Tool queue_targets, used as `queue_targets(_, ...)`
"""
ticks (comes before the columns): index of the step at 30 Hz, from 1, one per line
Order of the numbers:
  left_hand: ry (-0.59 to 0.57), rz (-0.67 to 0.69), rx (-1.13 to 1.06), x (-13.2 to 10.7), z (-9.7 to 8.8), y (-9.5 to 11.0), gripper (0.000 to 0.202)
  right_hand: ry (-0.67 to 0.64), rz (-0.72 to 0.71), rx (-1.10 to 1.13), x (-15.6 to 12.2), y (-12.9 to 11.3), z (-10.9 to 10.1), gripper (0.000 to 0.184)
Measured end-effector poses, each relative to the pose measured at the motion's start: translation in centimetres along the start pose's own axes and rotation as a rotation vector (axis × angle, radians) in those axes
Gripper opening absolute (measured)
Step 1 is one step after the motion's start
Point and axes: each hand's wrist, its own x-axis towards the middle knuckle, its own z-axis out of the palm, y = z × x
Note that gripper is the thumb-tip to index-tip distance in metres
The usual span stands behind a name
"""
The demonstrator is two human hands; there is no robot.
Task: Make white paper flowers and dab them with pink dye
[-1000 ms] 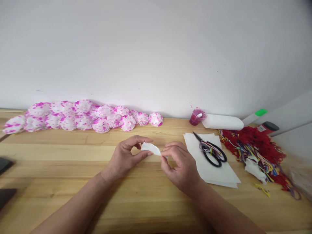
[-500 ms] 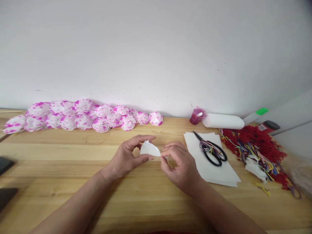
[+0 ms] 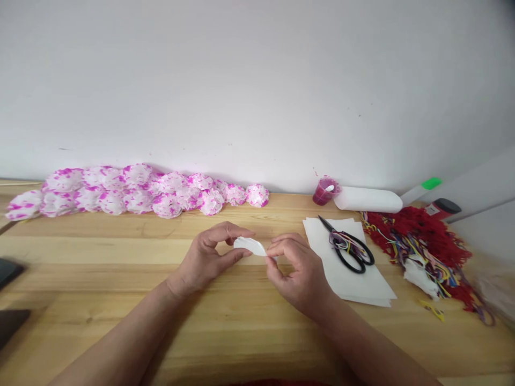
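Between my hands, above the wooden table [image 3: 225, 321], is a small piece of pleated white paper [image 3: 248, 245]. My left hand [image 3: 211, 252] grips its wider end, thumb below and fingers above. The narrow end is pinched between the thumb and fingers of my right hand [image 3: 295, 265]. To the right of that hand, black-handled scissors [image 3: 354, 252] lie on a stack of white paper sheets [image 3: 362, 289], with some coloured threads across their handles.
Several white and magenta paper flowers [image 3: 137, 201] line the wall at the left. A cup of magenta liquid [image 3: 323, 192] stands beside a white roll [image 3: 368, 199]. Right of these lie a red and multicoloured thread heap [image 3: 426, 236] and a green-capped item [image 3: 431, 183]. Dark objects [image 3: 10, 327] sit far left.
The wide end of the white paper, fanned out before, is now squeezed narrower between my left thumb and fingers. My right hand keeps its pinch, almost in the same place.
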Motion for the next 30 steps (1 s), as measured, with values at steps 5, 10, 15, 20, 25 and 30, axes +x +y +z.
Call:
queue_targets(5,0.012,0.042,0.024,-0.02,-0.06,0.15,0.023,-0.008,0.010,0.001,0.01,0.04,0.05,0.022)
queue_targets(10,0.019,-0.011,0.038,-0.05,-0.14,-0.02,0.015,-0.006,0.017,0.003,0.07,0.01,0.01,0.022)
queue_targets(15,0.006,-0.046,-0.010,0.02,-0.28,-0.07,0.017,-0.008,-0.015,-0.010,0.08,0.14,-0.05,0.022)
queue_targets(20,-0.027,-0.062,-0.034,0.18,-0.43,0.04,0.017,-0.017,-0.051,-0.026,0.11,0.08,-0.14,0.022)
queue_targets(25,-0.018,-0.078,-0.005,0.10,-0.43,0.03,0.016,-0.011,-0.055,-0.025,0.12,-0.06,-0.26,0.022)
queue_targets(30,-0.007,-0.088,-0.018,-0.02,-0.37,0.09,0.014,-0.005,-0.057,-0.032,0.15,-0.07,-0.23,0.021)
